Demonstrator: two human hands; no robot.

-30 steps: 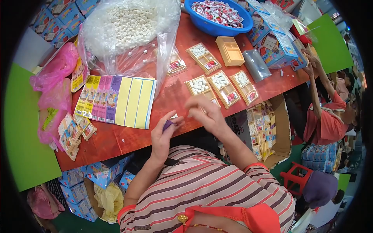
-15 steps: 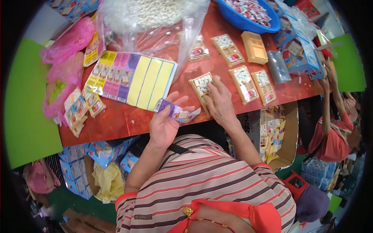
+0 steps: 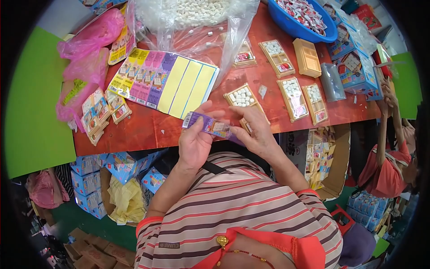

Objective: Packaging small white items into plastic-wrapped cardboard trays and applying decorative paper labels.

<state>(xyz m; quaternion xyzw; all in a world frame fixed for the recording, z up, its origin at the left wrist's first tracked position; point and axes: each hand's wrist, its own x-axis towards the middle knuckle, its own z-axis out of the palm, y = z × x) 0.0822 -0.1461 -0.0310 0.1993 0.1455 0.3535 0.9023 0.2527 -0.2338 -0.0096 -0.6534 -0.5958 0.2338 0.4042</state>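
Observation:
My left hand (image 3: 194, 144) is closed on the left end of a purple printed sticker label (image 3: 216, 127), thumb on top. At the label's right end, the thumb and fingers of my right hand (image 3: 261, 138) pinch it too. Just beyond the hands lies a small tan plastic tray (image 3: 230, 95), its top compartment filled with white marshmallow-like pieces; my right hand covers part of the rest. A sheet of stickers (image 3: 181, 87) in yellow, pink and purple strips lies to the left, with several strips peeled away to pale yellow backing.
Filled trays (image 3: 293, 99) stand right of my hands, near a stack of bare trays (image 3: 307, 57). A clear bag of white pieces (image 3: 197, 13) and a blue basin of sachets (image 3: 329, 33) are at the back. Labelled packs (image 3: 95, 115) lie left. Another person's arms (image 3: 389, 121) show far right.
My right hand has left the marshmallow tray and come back to take the label's right end. The label is now stretched between both hands. The whole view has shifted slightly.

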